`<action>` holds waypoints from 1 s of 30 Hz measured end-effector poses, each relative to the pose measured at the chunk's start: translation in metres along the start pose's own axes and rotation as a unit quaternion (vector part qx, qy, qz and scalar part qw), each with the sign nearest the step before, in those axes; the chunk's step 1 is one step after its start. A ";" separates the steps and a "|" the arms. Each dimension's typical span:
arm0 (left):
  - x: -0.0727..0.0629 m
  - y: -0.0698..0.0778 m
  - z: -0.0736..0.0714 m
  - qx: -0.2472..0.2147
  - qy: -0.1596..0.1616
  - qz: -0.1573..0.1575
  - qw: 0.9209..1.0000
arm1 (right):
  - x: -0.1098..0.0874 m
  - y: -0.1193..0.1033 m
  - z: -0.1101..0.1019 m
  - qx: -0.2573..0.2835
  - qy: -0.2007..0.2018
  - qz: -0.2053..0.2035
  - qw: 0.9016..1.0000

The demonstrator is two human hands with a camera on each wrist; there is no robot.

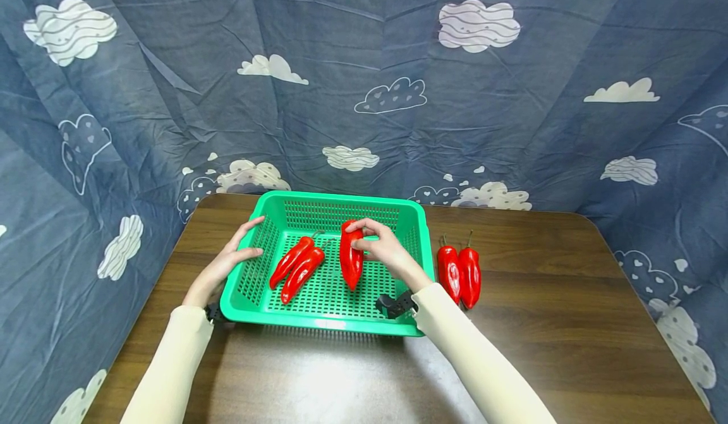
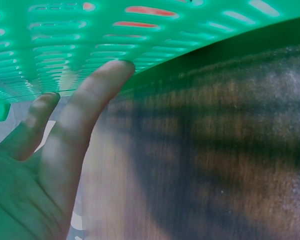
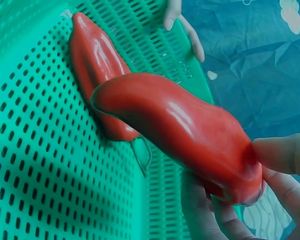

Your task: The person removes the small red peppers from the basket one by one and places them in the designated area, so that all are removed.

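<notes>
In the head view my right hand (image 1: 382, 247) pinches a red pepper (image 1: 351, 263) near its top, over the inside of a green plastic basket (image 1: 330, 326). The pepper's tip points toward me, and the right wrist view shows thumb and fingers around its stem end. Two more red peppers (image 1: 303, 275) lie side by side on the left part of the basket floor. My left hand (image 1: 227, 263) rests at the basket's left side, thumb and fingers spread along the rim. From the left wrist view, its extended fingers (image 2: 75, 130) lie against the slotted outer wall.
Two red peppers (image 1: 459, 275) with green stems lie on the wooden table (image 1: 540, 297) just right of the basket. A dark blue curtain (image 1: 364, 127) with cloud prints hangs behind the table. Black camera mounts (image 1: 395, 305) sit at the wrists.
</notes>
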State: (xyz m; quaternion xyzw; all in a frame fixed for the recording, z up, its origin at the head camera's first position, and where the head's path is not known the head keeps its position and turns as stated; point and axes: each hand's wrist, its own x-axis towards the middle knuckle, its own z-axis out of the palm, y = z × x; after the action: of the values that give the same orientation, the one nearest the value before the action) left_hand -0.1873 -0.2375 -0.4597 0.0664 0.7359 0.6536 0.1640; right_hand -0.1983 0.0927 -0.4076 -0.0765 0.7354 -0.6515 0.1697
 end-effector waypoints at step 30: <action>0.001 -0.001 -0.001 0.008 -0.001 0.012 1.000 | -0.030 -0.012 -0.059 -0.018 0.018 -0.008 1.000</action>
State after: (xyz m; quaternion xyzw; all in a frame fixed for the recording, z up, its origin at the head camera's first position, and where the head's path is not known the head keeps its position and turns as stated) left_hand -0.1887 -0.2380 -0.4605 0.0768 0.7404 0.6492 0.1564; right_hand -0.1928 0.1563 -0.3862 -0.0736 0.7491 -0.6411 0.1500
